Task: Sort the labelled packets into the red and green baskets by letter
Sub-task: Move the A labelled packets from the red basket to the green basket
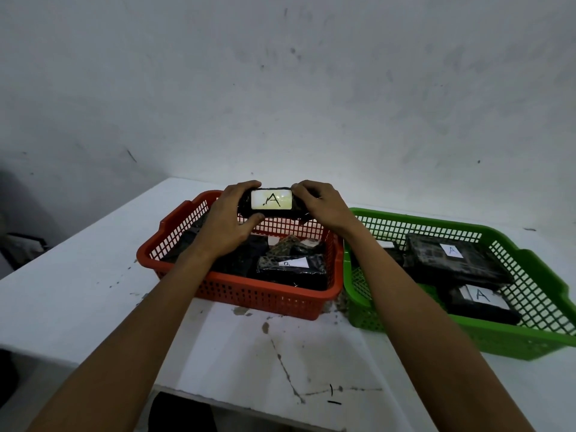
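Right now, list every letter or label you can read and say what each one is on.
"A": white label on the black packet held up by the left hand and right hand over the red basket.
"A": label on the large packet in the green basket.
"A": label on the nearer packet in the green basket.
Small mark on a packet's label in the red basket: too blurred to read.

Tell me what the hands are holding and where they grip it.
Both hands hold one black packet labelled A above the red basket. The left hand grips its left end, the right hand its right end.
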